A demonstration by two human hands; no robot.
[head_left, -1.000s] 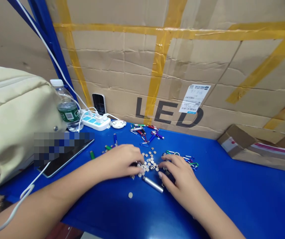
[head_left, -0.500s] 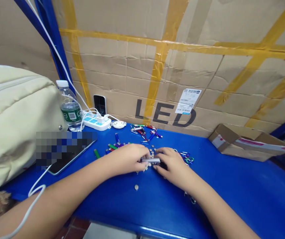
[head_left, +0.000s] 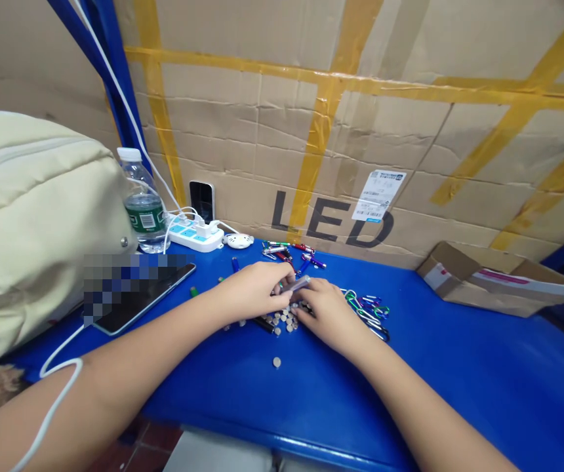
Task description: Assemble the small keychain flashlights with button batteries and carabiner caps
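The silver tube (head_left: 300, 283), on the desk (head_left: 272, 403) a second ago, is now pinched in the left hand (head_left: 265, 288), so work on it seems under way; discs (head_left: 289, 321) lie at its six o'clock. Whether the right hand (head_left: 328, 311), at four o'clock, grips anything, I cannot tell.

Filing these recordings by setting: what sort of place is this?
Probably a makeshift work area, perhaps a small workshop or storeroom: a glossy blue tabletop bears small round silvery discs and colourful carabiner clips, and tall taped brown cardboard printed LED stands behind.
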